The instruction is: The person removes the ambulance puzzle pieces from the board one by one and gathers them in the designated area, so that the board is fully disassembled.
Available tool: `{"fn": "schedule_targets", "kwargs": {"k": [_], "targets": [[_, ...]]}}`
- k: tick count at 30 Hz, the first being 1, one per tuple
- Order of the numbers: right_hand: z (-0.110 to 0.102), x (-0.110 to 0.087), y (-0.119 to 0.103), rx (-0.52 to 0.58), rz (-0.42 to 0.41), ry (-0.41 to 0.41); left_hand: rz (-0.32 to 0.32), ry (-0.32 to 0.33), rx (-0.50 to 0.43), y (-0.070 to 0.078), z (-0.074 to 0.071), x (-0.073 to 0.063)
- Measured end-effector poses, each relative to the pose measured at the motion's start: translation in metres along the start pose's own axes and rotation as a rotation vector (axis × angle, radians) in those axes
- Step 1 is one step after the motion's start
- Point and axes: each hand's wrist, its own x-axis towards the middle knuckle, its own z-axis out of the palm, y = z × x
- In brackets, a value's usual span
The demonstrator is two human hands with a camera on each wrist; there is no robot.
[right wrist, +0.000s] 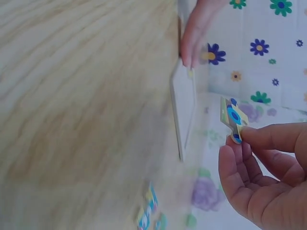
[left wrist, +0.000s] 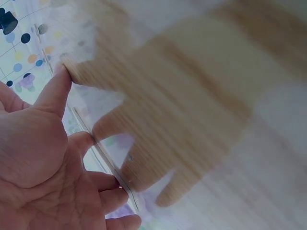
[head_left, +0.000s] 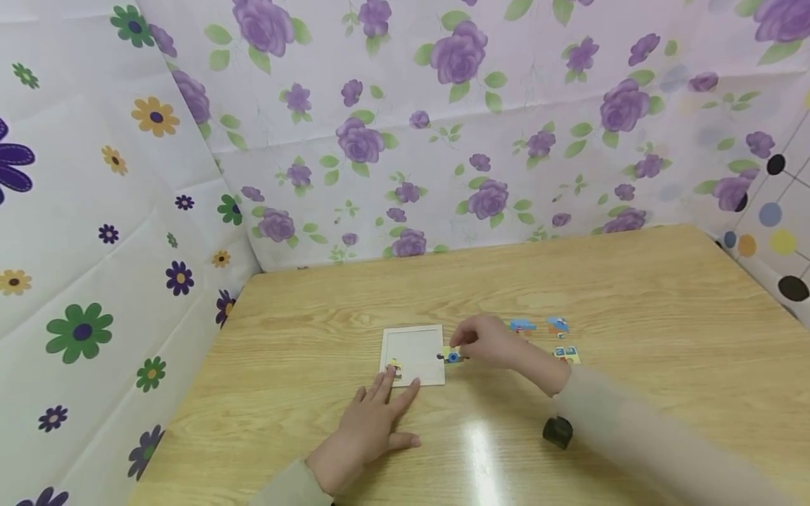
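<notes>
A square white puzzle tray [head_left: 418, 357] lies on the table, with a small yellow puzzle piece [head_left: 396, 366] in its lower left corner. My left hand [head_left: 370, 425] rests with spread, nearly straight fingers on the tray's near edge, fingertips beside that piece. In the left wrist view, the fingers [left wrist: 111, 199] touch the rim. Between thumb and fingers, my right hand [head_left: 490, 342] pinches another jigsaw piece [right wrist: 233, 119], yellow with a blue ring and knobs. It is held in the air just off the tray's right edge.
Right of the tray lie several loose puzzle pieces, among them a blue one [head_left: 522, 325], a blue and orange one [head_left: 558, 325] and a multicoloured one [head_left: 567, 354]. A black object [head_left: 558, 432] shows under the right sleeve. Flower-patterned cloth [head_left: 405, 140] stands behind the wooden table [head_left: 304, 337].
</notes>
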Motion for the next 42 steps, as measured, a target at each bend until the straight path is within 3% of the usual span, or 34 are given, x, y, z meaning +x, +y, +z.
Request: {"fn": "schedule_targets", "kwargs": {"k": [18,26,34,42], "targets": [[-0.041,-0.035,0.022,-0.042,0.043,0.006,-0.002,-0.002,0.027,0.000,0.000,-0.005],[-0.055,-0.052,0.035,-0.042,0.046,-0.054,-0.006,0.007,0.037,0.000,0.001,-0.004],[-0.066,-0.068,0.053,-0.022,0.069,-0.111,-0.035,0.009,-0.011,0.000,0.002,-0.003],[-0.069,-0.079,0.071,0.070,0.122,-0.157,-0.030,-0.002,-0.039,0.000,0.002,-0.001]]}}
